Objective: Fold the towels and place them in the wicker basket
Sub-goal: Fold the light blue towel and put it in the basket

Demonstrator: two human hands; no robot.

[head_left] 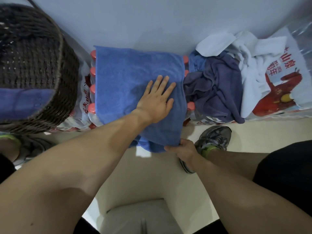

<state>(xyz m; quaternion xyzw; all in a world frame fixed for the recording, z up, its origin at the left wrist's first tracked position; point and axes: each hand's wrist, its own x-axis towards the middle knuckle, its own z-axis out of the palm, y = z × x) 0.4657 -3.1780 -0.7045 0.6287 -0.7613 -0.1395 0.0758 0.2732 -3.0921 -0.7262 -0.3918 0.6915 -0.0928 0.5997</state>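
The blue towel (135, 78) lies spread over the tops of shrink-wrapped water bottle packs (92, 78), its near end hanging off the front edge toward the floor. The left hand (157, 98) lies flat on it near the right side, fingers straight and slightly spread, pressing the cloth down and gripping nothing. The right hand (183, 149) is lower, at the hanging end; its grip is closed on that edge, fingers curled round the cloth.

By my reading this towel is mid-fold: the hanging end looks ready to be brought up over the flat part, and one or more folds are probably still needed before it goes into the basket. The wicker basket (33, 65) sits just left of the bottle packs, and one folded purple-blue towel (25, 102) already lies inside it, so part of the job is done. To the right a crumpled heap remains: a dark purple towel (217, 85), some blue cloth beneath, and a white towel (239, 48) on top and behind. At least these are left to fold.

Nothing lies between the towel and the basket. The heap touches the towel's right edge, and a sneaker (214, 137) stands on the floor just beside the right hand
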